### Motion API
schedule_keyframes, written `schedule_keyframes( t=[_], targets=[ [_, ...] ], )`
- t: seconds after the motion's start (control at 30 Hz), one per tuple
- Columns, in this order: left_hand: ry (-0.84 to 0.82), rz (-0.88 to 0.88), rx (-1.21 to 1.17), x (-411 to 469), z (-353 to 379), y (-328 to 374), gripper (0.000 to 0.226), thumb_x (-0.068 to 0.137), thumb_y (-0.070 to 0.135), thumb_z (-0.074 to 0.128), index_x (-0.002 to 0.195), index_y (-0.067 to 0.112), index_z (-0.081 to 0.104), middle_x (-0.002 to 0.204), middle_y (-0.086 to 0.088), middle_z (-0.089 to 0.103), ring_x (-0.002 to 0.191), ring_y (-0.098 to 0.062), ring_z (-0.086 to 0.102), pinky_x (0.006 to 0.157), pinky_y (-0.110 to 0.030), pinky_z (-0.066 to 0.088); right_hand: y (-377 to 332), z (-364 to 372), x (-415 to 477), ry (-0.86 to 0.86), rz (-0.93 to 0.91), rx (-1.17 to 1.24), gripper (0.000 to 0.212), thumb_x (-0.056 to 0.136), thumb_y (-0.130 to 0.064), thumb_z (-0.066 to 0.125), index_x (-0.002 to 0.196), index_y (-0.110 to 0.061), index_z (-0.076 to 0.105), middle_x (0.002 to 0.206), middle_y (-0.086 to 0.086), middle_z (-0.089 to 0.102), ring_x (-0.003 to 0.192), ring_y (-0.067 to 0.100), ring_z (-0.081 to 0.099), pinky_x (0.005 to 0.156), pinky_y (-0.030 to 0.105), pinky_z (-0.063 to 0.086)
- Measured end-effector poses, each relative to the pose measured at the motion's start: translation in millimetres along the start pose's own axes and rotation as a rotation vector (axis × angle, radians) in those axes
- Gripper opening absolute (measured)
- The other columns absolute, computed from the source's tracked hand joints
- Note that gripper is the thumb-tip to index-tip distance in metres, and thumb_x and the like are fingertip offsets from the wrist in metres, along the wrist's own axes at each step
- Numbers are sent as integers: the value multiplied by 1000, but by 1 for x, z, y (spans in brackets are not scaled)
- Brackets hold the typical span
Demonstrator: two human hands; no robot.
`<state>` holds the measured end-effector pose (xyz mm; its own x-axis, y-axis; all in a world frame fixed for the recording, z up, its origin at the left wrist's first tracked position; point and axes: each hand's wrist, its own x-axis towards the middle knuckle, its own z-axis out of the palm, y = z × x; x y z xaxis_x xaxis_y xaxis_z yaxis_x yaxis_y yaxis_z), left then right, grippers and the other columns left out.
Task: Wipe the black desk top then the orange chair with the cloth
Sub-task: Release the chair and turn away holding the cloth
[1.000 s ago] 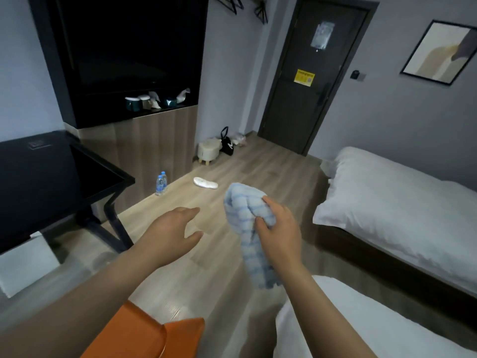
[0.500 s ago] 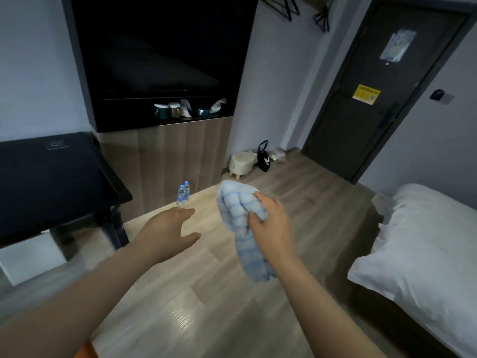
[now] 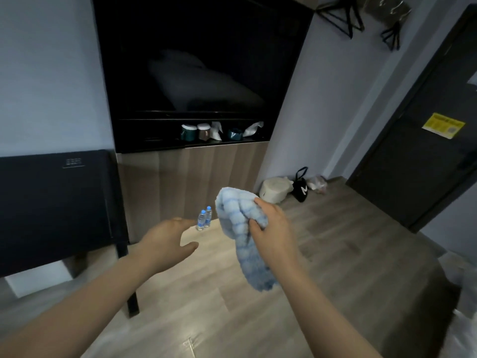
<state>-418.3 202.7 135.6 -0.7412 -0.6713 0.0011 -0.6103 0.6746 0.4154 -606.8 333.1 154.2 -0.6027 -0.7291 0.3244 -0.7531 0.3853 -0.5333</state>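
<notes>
Floor (image 3: pixel 335 254): pale wood-look planks across the lower frame.
Black desk top (image 3: pixel 51 202): at 9 o'clock, flat and matte, cut off by the left edge; one slim leg shows.
Bed (image 3: pixel 464 293): white, blurred, cut off at 4 o'clock.
Cloth (image 3: pixel 240 215): centre, light blue, ribbed and fluffy, bunched on top, tail hanging toward 5 o'clock; partly hidden in the palm.
Right hand (image 3: pixel 276 233): fingers and thumb curled round the cloth's bunched top.
Left hand (image 3: pixel 165 241): at 8 o'clock of the cloth, fingers loosely spread, holding nothing, apart from the desk.
Water bottles (image 3: pixel 204 218): two small, clear, blue-capped, standing on the floor.
</notes>
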Motion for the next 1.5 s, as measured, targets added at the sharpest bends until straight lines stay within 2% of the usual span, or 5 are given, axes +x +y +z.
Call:
schedule_keyframes(
  t=[0.33, 1.0, 1.23, 1.43, 1.5],
  targets=[
    [108, -247, -2, 149, -8, -20, 64, 91, 44, 56, 148, 24, 33, 150, 4, 37, 137, -11, 36, 108, -21, 29, 43, 69, 202, -151, -174, 190, 39, 81, -26, 57, 120, -29, 51, 113, -8, 49, 82, -4, 45, 65, 12, 34],
    [158, -619, -80, 373, -61, -211, 63, 91, 42, 58, 147, 24, 35, 147, 7, 40, 130, -7, 44, 105, -21, 37, -42, 322, 522, -489, -509, 177, 40, 86, -18, 57, 123, -31, 52, 117, -14, 53, 99, 11, 54, 79, 22, 39],
    [160, -737, -102, 430, -70, -261, 58, 90, 40, 59, 143, 26, 40, 141, 9, 46, 124, -6, 49, 100, -17, 38, -74, 419, 595, -681, -543, 282, 40, 89, -17, 56, 125, -32, 53, 122, -16, 52, 104, 4, 53, 79, 1, 32],
    [202, -914, -148, 466, -62, -294, 5, 83, 29, 58, 86, 32, 59, 86, 13, 59, 79, -2, 58, 66, -13, 42, -82, 513, 640, -777, -673, 251, 38, 92, -19, 54, 130, -26, 52, 130, -9, 51, 109, 10, 54, 93, 21, 42],
    [262, -991, -174, 480, -53, -301, 16, 86, 26, 59, 73, 35, 54, 72, 12, 54, 69, 4, 54, 57, -11, 36, -82, 541, 649, -789, -736, 238, 37, 93, -17, 54, 130, -21, 53, 129, -6, 52, 111, 14, 54, 94, 27, 44]
  ],
)
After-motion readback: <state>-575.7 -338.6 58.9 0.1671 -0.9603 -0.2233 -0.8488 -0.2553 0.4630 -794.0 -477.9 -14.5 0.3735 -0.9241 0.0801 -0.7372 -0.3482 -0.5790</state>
